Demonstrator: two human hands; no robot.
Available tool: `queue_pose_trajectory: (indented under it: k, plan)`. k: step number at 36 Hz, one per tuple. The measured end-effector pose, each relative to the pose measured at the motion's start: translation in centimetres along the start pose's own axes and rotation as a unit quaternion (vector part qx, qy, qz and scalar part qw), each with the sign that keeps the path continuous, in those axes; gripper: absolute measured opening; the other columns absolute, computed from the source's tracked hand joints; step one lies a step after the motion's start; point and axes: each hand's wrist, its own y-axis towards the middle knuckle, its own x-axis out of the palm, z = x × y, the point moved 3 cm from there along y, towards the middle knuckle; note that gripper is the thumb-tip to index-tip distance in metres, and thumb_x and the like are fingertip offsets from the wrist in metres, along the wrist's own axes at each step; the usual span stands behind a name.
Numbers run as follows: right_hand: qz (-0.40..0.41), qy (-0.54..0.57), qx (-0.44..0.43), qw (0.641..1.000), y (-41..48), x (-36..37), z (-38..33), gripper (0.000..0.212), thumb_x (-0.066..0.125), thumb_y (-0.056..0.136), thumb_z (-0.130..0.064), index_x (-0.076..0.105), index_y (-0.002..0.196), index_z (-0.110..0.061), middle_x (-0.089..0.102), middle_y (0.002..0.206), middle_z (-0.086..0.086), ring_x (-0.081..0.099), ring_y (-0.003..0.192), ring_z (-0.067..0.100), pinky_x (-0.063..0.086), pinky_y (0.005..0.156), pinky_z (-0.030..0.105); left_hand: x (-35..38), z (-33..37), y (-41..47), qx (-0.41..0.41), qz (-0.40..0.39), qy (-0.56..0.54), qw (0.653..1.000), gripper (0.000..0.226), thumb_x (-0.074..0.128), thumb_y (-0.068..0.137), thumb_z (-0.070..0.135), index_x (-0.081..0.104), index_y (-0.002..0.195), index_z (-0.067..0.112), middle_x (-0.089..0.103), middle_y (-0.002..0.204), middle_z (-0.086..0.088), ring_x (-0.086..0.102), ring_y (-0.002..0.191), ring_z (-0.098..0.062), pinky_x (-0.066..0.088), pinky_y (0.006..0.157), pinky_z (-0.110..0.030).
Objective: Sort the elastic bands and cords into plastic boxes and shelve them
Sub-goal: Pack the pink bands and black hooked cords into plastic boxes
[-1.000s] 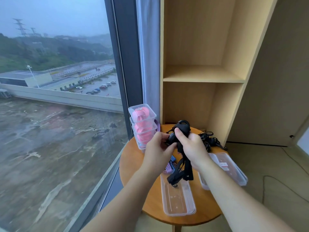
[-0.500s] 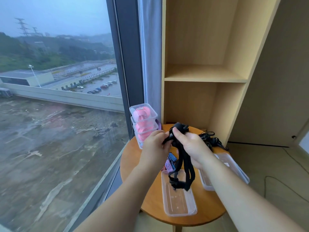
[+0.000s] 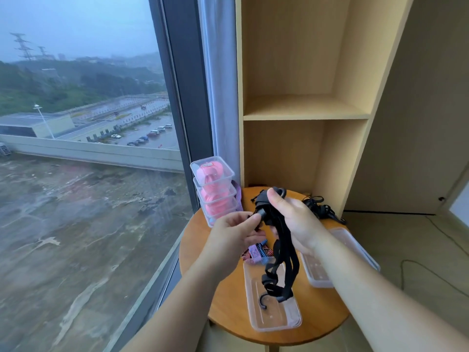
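Observation:
Both hands hold a black elastic cord above the round wooden table. My right hand grips the bunched top of it, and my left hand pinches one end beside it. The cord's loops and hook hang down over an open clear plastic box near the table's front. A second clear box lies to the right, partly hidden by my right forearm. Striped bands lie under my hands. Another black cord bundle rests at the back of the table.
Stacked clear boxes with pink bands stand at the table's back left by the window. A wooden shelf unit rises right behind the table. A cable runs across the floor at right.
The cord bundle has come loose: its loops now hang lower, down over the front box. My left hand has slid down and left along it, and my right hand has lifted slightly.

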Motion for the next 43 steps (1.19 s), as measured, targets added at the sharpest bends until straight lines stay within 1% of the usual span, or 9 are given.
queue_pose_trajectory:
  k: [7,14,17,19,23,25,33,36,43]
  plan:
    - [0.029,-0.038,0.049,0.998,0.0,-0.2,1.2,0.058,0.06,0.088,-0.057,0.067,0.101,-0.001,0.061,0.064,0.006,0.052,0.049,0.017,0.043,0.047,0.026,-0.1,0.1,-0.2,0.143,0.124,0.233,0.954,0.01,0.072,0.086,0.013,0.066,0.094,0.012,0.072,0.082,-0.002,0.068,0.073,-0.003,0.045,0.06,-0.008]
    - [0.065,-0.027,0.042,0.997,-0.2,-0.5,1.4,0.052,0.069,0.084,-0.051,0.067,0.101,-0.002,0.064,0.08,0.016,0.047,0.044,0.015,0.038,0.043,0.021,0.8,1.0,-1.7,0.263,0.16,0.407,0.86,0.009,0.069,0.086,0.003,0.062,0.09,0.005,0.065,0.09,-0.009,0.059,0.076,-0.008,0.037,0.063,-0.004]
    - [0.097,-0.015,0.03,0.995,-0.2,-0.5,1.2,0.043,0.072,0.081,-0.048,0.067,0.093,-0.007,0.059,0.069,0.009,0.043,0.041,0.014,0.034,0.041,0.019,1.5,0.8,-1.9,0.294,0.162,0.418,0.844,0.011,0.071,0.083,0.0,0.061,0.087,0.006,0.063,0.086,-0.008,0.056,0.073,0.007,0.036,0.065,0.0]
    - [0.105,-0.015,0.006,0.994,-0.2,-0.8,1.1,0.031,0.072,0.085,-0.039,0.065,0.087,-0.009,0.051,0.058,0.002,0.04,0.039,0.013,0.032,0.04,0.019,1.5,0.5,-1.5,0.265,0.149,0.385,0.871,0.017,0.073,0.083,0.006,0.058,0.085,0.014,0.066,0.084,-0.004,0.057,0.075,0.01,0.039,0.065,-0.002]
    - [0.092,-0.041,-0.049,0.994,-0.5,-2.2,0.7,0.023,0.069,0.089,-0.03,0.066,0.08,-0.01,0.048,0.048,-0.001,0.04,0.038,0.015,0.031,0.038,0.021,1.2,-0.7,-0.2,0.121,0.056,0.195,0.972,0.029,0.076,0.078,0.025,0.06,0.1,0.015,0.069,0.092,-0.01,0.069,0.081,-0.025,0.057,0.078,-0.036]
    - [0.078,-0.065,-0.068,0.992,-0.6,-2.7,0.7,0.023,0.069,0.089,-0.029,0.066,0.08,-0.008,0.048,0.05,0.004,0.04,0.038,0.017,0.031,0.039,0.022,1.0,-1.0,0.0,0.055,0.034,0.1,0.993,0.032,0.072,0.079,0.032,0.063,0.102,0.011,0.069,0.086,-0.008,0.07,0.073,-0.022,0.058,0.072,-0.033]
    - [0.021,-0.1,-0.114,0.988,-0.6,-2.7,0.7,0.021,0.071,0.079,-0.037,0.068,0.078,-0.016,0.062,0.062,-0.006,0.049,0.044,0.005,0.038,0.043,0.015,1.2,-0.8,-0.3,-0.111,-0.013,-0.039,0.993,0.021,0.06,0.095,0.02,0.06,0.1,-0.001,0.067,0.066,-0.013,0.066,0.055,-0.017,0.055,0.051,-0.022]
    - [0.01,-0.082,-0.108,0.991,-0.5,-2.6,0.7,0.036,0.071,0.07,-0.049,0.067,0.079,-0.014,0.059,0.067,0.009,0.045,0.043,0.014,0.037,0.042,0.022,1.8,-0.8,-0.4,-0.106,-0.026,-0.137,0.985,0.02,0.059,0.092,0.009,0.06,0.106,-0.006,0.07,0.08,-0.018,0.072,0.069,-0.02,0.058,0.06,-0.023]
    - [-0.029,-0.078,-0.101,0.991,-0.5,-2.1,1.3,0.019,0.069,0.077,-0.052,0.072,0.076,-0.034,0.06,0.055,-0.008,0.053,0.047,0.009,0.043,0.046,0.021,1.9,-1.2,-0.2,0.004,0.029,-0.196,0.98,0.03,0.059,0.087,-0.007,0.056,0.117,-0.006,0.071,0.089,-0.016,0.072,0.077,-0.023,0.06,0.07,-0.028]
